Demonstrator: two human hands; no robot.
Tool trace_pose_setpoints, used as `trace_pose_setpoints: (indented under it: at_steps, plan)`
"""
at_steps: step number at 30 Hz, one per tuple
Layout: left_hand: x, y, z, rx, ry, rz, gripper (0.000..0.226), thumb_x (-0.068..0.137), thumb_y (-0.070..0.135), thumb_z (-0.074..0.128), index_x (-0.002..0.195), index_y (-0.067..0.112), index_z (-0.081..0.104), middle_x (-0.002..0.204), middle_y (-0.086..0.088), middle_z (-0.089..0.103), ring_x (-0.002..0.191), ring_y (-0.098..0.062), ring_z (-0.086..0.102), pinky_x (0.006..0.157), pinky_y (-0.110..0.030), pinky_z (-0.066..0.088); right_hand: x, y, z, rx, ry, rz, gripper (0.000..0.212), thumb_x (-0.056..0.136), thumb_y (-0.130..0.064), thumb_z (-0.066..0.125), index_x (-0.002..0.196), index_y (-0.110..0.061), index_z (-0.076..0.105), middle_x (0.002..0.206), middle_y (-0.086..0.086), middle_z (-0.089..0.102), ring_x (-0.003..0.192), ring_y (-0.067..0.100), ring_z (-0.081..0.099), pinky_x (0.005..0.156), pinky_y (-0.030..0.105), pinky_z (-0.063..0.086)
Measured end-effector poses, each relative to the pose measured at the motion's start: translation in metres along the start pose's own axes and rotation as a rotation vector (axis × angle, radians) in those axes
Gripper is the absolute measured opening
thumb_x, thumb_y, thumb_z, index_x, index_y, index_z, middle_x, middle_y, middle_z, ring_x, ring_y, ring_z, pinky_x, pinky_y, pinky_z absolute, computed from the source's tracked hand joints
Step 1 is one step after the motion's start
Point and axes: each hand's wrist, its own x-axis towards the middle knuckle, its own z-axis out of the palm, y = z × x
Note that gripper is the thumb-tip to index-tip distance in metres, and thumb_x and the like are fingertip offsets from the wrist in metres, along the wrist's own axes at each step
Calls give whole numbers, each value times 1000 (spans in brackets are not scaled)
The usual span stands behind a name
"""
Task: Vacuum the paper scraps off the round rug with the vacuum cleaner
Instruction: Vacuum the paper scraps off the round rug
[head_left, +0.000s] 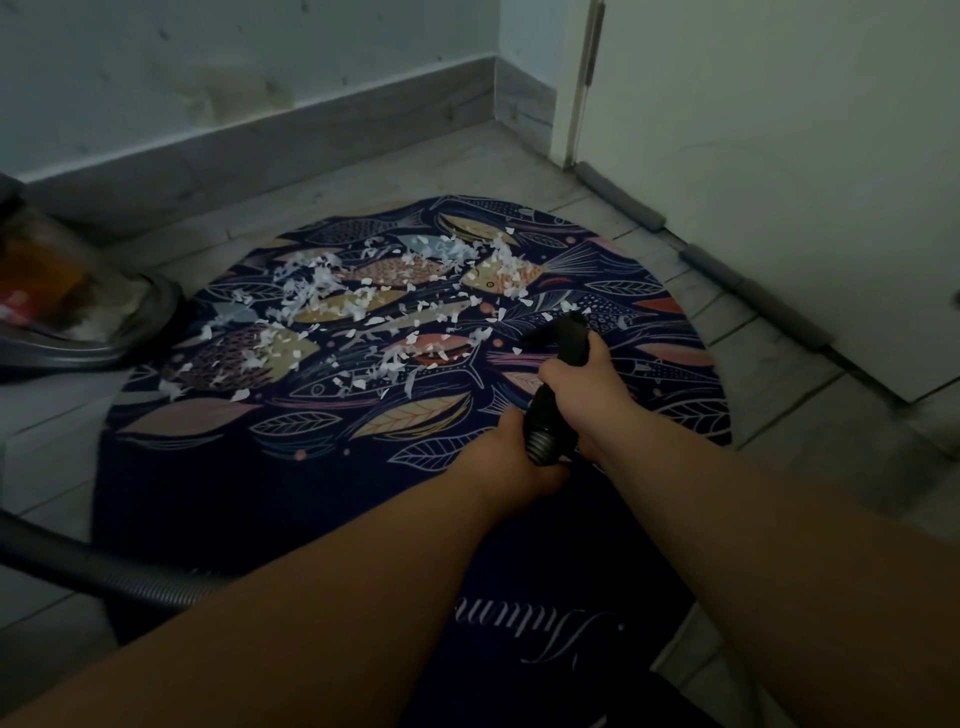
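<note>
A round dark-blue rug (218, 467) with a fish and leaf pattern lies on the tiled floor. White paper scraps (363, 296) are strewn over its far half, densest at the back and left. My right hand (582, 379) grips the black vacuum nozzle (569, 338), whose tip points at the scraps near the rug's right side. My left hand (511, 457) holds the ribbed end of the hose (545, 447) just behind it. The grey hose (104, 566) runs off across the floor at lower left.
The vacuum cleaner body (78, 306) sits on the floor at the left, touching the rug's edge. A wall with a skirting board (311, 135) runs behind. A white door (779, 156) with a grey draught stopper (753, 291) stands at the right.
</note>
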Motion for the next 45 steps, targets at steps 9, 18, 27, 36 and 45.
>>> trace_pose_setpoints:
  at_steps: [9, 18, 27, 36, 45]
  plan:
    - [-12, -7, 3, 9, 16, -7, 62, 86, 40, 63, 133, 16, 32, 120, -8, 56, 100, -21, 56, 76, -28, 40, -13, 3, 4, -55, -14, -8, 77, 97, -19, 55, 157, -36, 11, 116, 4, 51, 89, 23, 52, 81, 41, 46]
    - [-22, -17, 3, 24, 14, -40, 55, 84, 42, 64, 123, 17, 35, 109, -4, 54, 91, -18, 52, 75, -30, 41, -20, 7, 14, -35, -80, 8, 77, 95, -16, 57, 155, -39, 15, 111, 7, 54, 96, 29, 57, 88, 46, 52]
    - [-14, 0, 12, 64, -26, -10, 58, 86, 42, 63, 129, 15, 34, 121, -10, 55, 101, -23, 55, 76, -29, 40, -16, 13, -8, -10, 24, 20, 80, 97, -20, 57, 158, -35, 8, 142, 12, 46, 95, 29, 53, 76, 40, 44]
    - [11, 32, 32, 68, -90, 66, 65, 85, 42, 63, 135, 16, 32, 125, -10, 55, 111, -25, 55, 82, -31, 43, 3, 21, -50, -9, 158, 28, 76, 95, -20, 55, 157, -37, 14, 141, 16, 46, 91, 31, 54, 64, 35, 44]
    - [42, 50, 37, 86, -100, 125, 55, 85, 40, 64, 126, 15, 37, 120, -10, 56, 104, -25, 57, 78, -31, 43, 25, 16, -72, 7, 221, 28, 80, 95, -22, 54, 158, -37, 7, 135, 13, 47, 94, 30, 53, 75, 41, 45]
